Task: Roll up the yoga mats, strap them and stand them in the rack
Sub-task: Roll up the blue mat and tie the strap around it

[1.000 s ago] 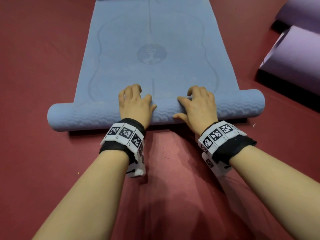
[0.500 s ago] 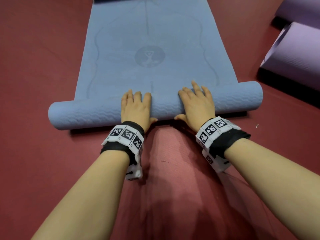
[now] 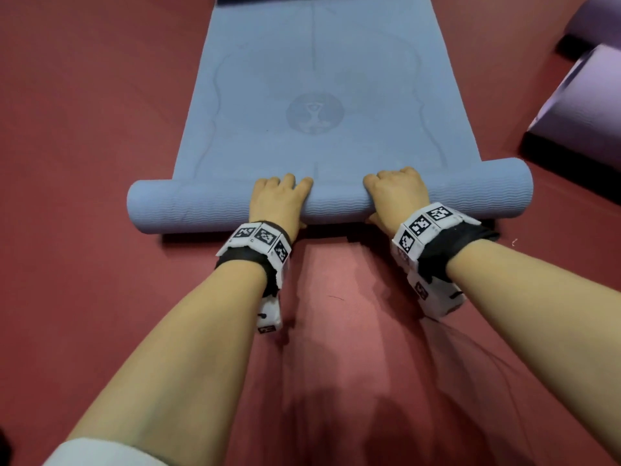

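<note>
Head camera, looking down both bare forearms: the blue foam yoga mat (image 3: 316,95) lies on the dark red floor (image 3: 84,129), its far stretch flat and running out of the top of the view, its near stretch wound into a thick rolled end (image 3: 208,206) that lies crosswise right in front of the person. Both hands are on that roll, close to its middle and a little apart. The left hand (image 3: 279,200) has its fingers curled over the top of the roll, thumb down on the near side. The right hand (image 3: 396,196) grips the same way, knuckles up, fingers hooked over the far side, thumb tucked low against the near edge. Black wristbands (image 3: 426,230) carrying white square-patterned tags sit on both wrists. A round emblem (image 3: 315,113) is printed on the flat part, just beyond the hands. Off to the right, well apart, pale purple mats (image 3: 584,105) lie on the floor. A white sleeve (image 3: 94,452) shows at bottom left.
</note>
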Demonstrator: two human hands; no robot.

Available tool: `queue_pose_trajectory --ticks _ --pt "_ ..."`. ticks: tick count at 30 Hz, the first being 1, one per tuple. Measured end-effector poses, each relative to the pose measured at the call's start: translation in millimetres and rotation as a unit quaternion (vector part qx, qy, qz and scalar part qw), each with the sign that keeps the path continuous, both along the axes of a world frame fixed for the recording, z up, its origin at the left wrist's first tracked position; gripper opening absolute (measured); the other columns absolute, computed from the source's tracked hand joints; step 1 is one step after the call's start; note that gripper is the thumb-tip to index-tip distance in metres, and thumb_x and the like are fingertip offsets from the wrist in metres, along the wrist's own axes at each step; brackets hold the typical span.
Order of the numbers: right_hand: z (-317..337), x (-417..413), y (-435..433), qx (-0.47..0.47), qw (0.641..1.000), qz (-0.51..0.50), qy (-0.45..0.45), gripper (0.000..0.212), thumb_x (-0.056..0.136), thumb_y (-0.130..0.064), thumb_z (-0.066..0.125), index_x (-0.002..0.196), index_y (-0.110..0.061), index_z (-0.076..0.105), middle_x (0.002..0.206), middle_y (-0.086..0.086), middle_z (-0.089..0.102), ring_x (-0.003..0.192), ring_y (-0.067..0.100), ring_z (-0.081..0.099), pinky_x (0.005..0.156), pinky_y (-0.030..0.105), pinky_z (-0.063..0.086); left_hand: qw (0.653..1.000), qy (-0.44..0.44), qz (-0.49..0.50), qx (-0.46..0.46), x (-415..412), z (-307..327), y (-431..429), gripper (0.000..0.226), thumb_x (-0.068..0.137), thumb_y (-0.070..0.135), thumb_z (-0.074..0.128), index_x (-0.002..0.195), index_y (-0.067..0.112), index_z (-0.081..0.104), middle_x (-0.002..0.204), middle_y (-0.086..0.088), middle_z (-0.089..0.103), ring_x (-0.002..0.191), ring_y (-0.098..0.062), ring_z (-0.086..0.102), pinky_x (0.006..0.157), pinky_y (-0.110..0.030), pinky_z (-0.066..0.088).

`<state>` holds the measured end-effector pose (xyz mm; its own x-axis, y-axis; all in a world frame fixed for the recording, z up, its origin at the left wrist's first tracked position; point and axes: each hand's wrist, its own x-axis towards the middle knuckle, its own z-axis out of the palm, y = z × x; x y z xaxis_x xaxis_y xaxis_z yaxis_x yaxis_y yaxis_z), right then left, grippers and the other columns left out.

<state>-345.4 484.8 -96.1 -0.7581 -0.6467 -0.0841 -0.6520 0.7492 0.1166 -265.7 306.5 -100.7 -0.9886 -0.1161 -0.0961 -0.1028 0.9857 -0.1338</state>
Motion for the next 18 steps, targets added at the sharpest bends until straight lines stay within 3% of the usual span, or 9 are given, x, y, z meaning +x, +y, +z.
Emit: queue_pose_trajectory --ticks 3,6,8,12,15,18 --pt "10.4 26.2 13.9 0.013 0.999 0.017 -0.037 0.058 0.074 -0.042 0.073 0.115 -0.011 0.048 0.109 0.009 0.064 0.100 0.031 0.061 0.089 0.037 0.038 0.998 -0.052 -0.021 0.010 22.5 10.0 0.1 0.077 0.072 0.045 0.073 0.137 0.025 0.037 0.124 -0.005 0.054 0.111 -0.027 0.055 0.093 -0.037 0.034" --pt "17.3 52.7 29.6 -0.015 0.995 0.021 -0.093 0.086 0.064 -0.057 0.076 0.125 -0.008 0.038 0.102 0.010 0.068 0.094 0.035 0.061 0.089 0.036 0.041 0.992 -0.119 -0.036 0.037 51.7 25.1 -0.5 0.097 0.071 0.052 0.072 0.148 0.029 0.019 0.130 -0.003 0.053 0.115 -0.025 0.055 0.094 -0.035 0.037" --pt "20.0 73.0 41.4 -0.006 0.992 0.060 -0.109 0.084 0.065 -0.063 0.071 0.124 -0.012 0.039 0.103 0.008 0.069 0.094 0.032 0.062 0.091 0.035 0.040 0.986 -0.147 -0.044 0.065 76.6 33.7 5.6 0.103 0.068 0.053 0.074 0.148 0.032 0.013 0.129 -0.003 0.056 0.113 -0.026 0.057 0.092 -0.035 0.041" --pt "25.0 103.3 66.8 0.009 0.980 0.069 -0.188 0.074 0.066 -0.066 0.068 0.121 -0.022 0.048 0.109 0.004 0.067 0.103 0.027 0.059 0.089 0.033 0.036 0.963 -0.227 -0.053 0.136 109.9 36.1 23.4 0.081 0.069 0.051 0.075 0.135 0.031 0.034 0.116 -0.004 0.063 0.104 -0.026 0.059 0.082 -0.032 0.042" --pt "27.3 110.5 77.9 -0.040 0.974 0.044 -0.220 0.073 0.063 -0.064 0.072 0.124 -0.028 0.057 0.124 0.000 0.052 0.118 0.022 0.046 0.095 0.034 0.035 0.939 -0.273 -0.016 0.208 118.1 31.9 27.2 0.077 0.070 0.050 0.075 0.135 0.035 0.038 0.125 -0.004 0.057 0.113 -0.025 0.053 0.095 -0.032 0.040" --pt "26.4 108.3 77.4 -0.048 0.974 0.027 -0.219 0.074 0.069 -0.061 0.070 0.133 -0.027 0.052 0.122 0.004 0.048 0.115 0.024 0.046 0.093 0.033 0.036 0.964 -0.227 -0.009 0.137 114.9 30.5 27.5 0.079 0.068 0.060 0.071 0.138 0.043 0.038 0.132 -0.005 0.036 0.125 -0.026 0.034 0.106 -0.037 0.024"
